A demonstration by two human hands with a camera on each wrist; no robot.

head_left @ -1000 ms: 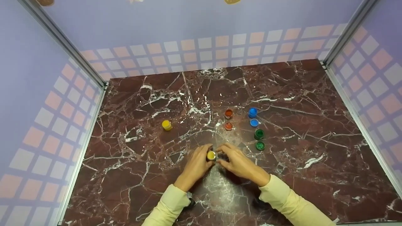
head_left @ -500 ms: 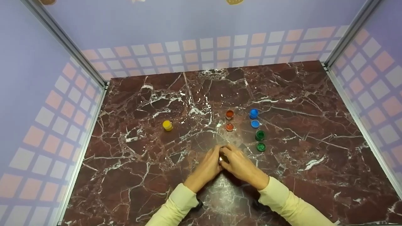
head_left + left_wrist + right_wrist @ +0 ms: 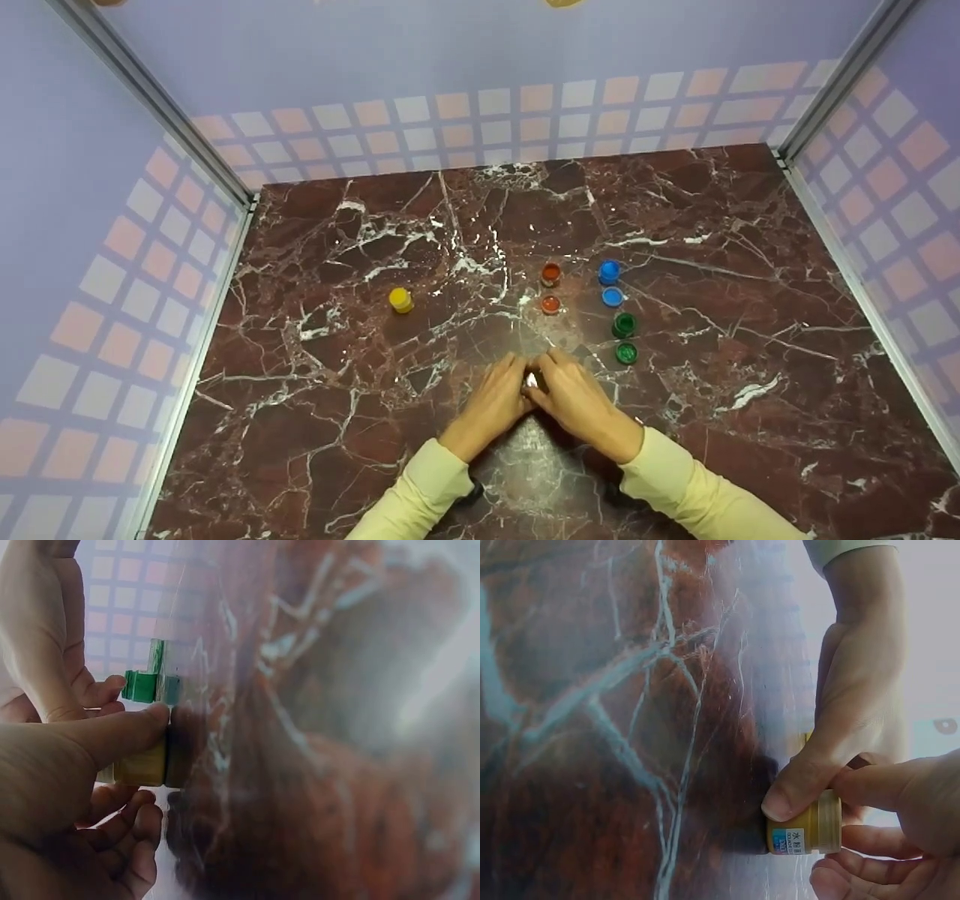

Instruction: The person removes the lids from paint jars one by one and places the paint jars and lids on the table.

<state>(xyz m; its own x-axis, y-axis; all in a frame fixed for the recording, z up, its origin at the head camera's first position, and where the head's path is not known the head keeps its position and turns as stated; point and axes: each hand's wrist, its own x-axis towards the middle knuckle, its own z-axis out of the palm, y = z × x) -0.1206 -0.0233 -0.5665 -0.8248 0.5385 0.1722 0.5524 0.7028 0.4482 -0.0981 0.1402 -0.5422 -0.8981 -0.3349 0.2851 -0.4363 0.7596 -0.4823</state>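
- Left hand: clamped on a small jar, thumb pressed flat along its side, other fingers bent in beyond it.
- Right hand: thumb and fingers curled in at the pale lid, gripping it; exact contact of each fingertip partly hidden.
- Left and right meet over the jar, fingertips close together in the head view, wrists well apart.
- Jar: on the near part of the desk, roughly midway between the forearms, upright, base at or just off the surface; cannot tell which.
- Body yellow, slightly ochre; small blue-and-white label with printed characters, facing the right wrist camera.
- Lid on top, translucent, yellowish. From above, mostly covered; only a bright gleam shows in the gap.
- Second jar: yellow, standing well to the left.
- Beyond and to the right: open red jar, blue jar and green jar, each with a matching cap just on its near side.
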